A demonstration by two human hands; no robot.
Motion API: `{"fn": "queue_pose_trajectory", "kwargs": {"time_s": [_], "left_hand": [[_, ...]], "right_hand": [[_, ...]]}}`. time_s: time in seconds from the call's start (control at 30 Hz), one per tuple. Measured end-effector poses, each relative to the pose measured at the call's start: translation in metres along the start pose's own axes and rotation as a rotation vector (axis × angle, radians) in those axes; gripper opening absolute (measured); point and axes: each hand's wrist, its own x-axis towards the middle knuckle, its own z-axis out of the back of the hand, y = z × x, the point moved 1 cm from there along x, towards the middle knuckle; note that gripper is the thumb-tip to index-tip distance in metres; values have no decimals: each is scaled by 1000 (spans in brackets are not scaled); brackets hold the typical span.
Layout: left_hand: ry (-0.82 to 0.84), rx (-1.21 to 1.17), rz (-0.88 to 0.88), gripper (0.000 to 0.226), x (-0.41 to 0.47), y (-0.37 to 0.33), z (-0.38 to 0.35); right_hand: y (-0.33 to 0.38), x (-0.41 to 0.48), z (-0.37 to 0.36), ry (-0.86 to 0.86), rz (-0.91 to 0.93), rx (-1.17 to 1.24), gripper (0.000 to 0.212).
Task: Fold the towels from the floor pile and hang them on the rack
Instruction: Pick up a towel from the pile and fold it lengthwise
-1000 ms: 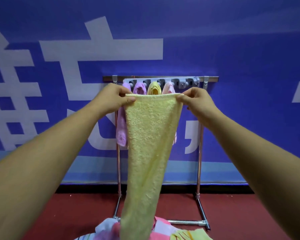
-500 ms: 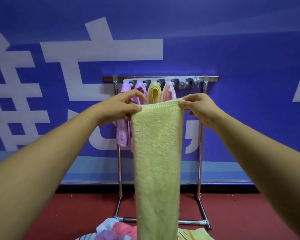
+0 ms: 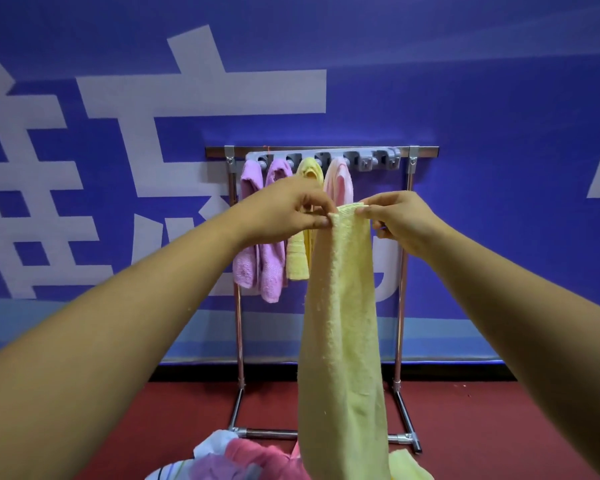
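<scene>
The hands have closed together; left hand (image 3: 291,213) and right hand (image 3: 399,220) each pinch the towel (image 3: 343,341) top, now narrower; it hangs before the rack (image 3: 400,271); the fold looks nearly done.

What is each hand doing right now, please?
Left hand: pinches the top edge of the yellow towel.
Right hand: pinches that same edge.

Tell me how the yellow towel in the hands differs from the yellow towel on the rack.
The held towel is pinched at its top by the left hand and right hand; the rack towel hangs from the rack. The held towel hangs long, the rack towel looks shorter. Both are pale yellow.
</scene>
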Motion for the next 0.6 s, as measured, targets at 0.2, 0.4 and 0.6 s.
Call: {"fn": "queue_pose_trajectory", "kwargs": {"time_s": [0.2, 0.4, 0.6], "left_hand": [[-104, 75, 42, 16, 14, 8, -10], [-251, 38, 122, 21, 18, 15, -7], [-315, -4, 148, 23, 15, 15, -4]], "right_hand": [[17, -12, -10, 187, -4, 223, 21], [26, -19, -25, 351, -46, 441, 23], [24, -23, -31, 426, 74, 467, 21]]}}
